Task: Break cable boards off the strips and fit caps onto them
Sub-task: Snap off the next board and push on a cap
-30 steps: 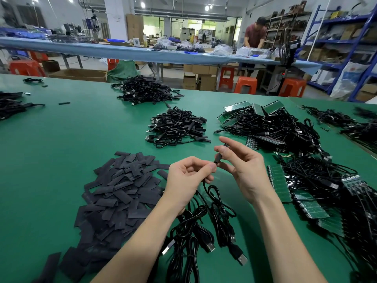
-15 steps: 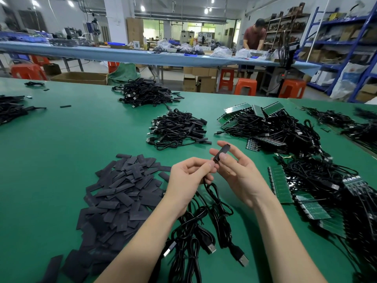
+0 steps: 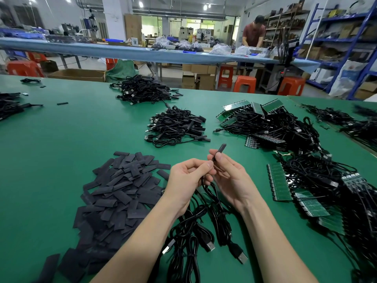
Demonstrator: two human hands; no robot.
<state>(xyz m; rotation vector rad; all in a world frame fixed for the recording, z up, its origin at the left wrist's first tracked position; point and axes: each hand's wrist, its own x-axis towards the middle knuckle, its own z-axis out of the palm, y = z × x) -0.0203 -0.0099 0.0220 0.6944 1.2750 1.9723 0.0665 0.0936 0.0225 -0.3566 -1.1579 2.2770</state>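
My right hand (image 3: 230, 176) pinches a small black cap (image 3: 218, 150) that stands up from its fingertips over the end of a cable board. My left hand (image 3: 188, 176) pinches the black cable (image 3: 212, 193) just below the cap; the cable hangs down between my wrists. A heap of flat black caps (image 3: 122, 193) lies on the green table (image 3: 61, 139) left of my hands. Green board strips (image 3: 279, 184) with cables attached lie to the right.
Finished black cables (image 3: 204, 237) with USB plugs lie under my wrists. Two more cable piles sit farther back (image 3: 175, 127), (image 3: 142, 90), and a big tangle with strips (image 3: 271, 125) at right. A person stands at a far blue bench.
The cap in my right hand has turned from lying slanted to standing more upright, and my hands have drawn slightly closer together.
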